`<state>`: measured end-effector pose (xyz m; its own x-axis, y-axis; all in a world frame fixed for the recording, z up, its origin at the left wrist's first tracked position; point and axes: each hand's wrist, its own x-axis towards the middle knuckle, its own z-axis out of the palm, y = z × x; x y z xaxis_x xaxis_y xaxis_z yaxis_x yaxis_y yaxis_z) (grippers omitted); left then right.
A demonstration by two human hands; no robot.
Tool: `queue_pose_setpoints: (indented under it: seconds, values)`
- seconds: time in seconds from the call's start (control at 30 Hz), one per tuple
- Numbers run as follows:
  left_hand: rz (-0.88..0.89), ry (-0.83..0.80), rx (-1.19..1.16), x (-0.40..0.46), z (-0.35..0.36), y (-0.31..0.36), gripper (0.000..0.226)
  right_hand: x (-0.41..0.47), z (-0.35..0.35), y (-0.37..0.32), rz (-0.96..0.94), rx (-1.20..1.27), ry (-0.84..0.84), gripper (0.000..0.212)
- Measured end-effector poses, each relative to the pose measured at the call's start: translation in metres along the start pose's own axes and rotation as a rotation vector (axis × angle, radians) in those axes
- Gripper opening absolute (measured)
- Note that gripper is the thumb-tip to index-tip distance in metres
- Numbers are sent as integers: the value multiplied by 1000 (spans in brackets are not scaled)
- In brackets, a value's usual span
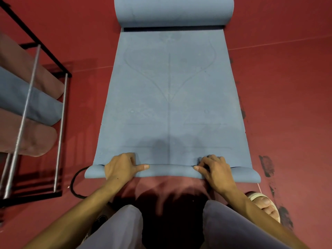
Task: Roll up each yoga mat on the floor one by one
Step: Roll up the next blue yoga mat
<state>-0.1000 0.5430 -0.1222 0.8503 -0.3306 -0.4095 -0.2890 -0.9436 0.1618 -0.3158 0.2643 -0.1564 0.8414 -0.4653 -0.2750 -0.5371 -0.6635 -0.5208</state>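
Note:
A blue yoga mat [170,97] lies flat on the red floor, stretching away from me. Its near end is curled into a thin roll [170,170] across the mat's width. My left hand [122,168] grips the roll left of centre, fingers curled over it and thumb pointing right along it. My right hand [215,169] grips the roll right of centre, thumb pointing left. At the far end a large blue rolled part [174,11] sits on the mat.
A black metal rack [32,97] stands at the left, holding rolled brown and blue mats [27,105]. A black loop strap [75,184] lies on the floor by the roll's left end. My knees and a sandalled foot [264,203] are near the bottom.

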Motion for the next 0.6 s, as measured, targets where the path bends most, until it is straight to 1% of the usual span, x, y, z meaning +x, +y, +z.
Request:
queue_pose_setpoints:
  seconds: [0.07,0.17,0.27,0.4,0.5,0.6]
  values:
    - [19,41,-4,-1,2,-2,70,-3,1,2,-33,33,38,24]
    - [37,17,-73,-2,-1,-4,72,-6,2,3,-81,84,92,19]
    - [91,29,-107,-4,-2,-14,76,-8,-2,6,-139,141,67,20]
    - [193,43,-142,-13,5,-24,70,-24,-7,16,-274,87,-11,13]
    - [142,36,-139,-14,4,-20,70,-30,-12,23,-338,69,-46,18]
    - [61,5,-156,-7,2,-18,72,-27,-11,25,-327,63,-9,14]
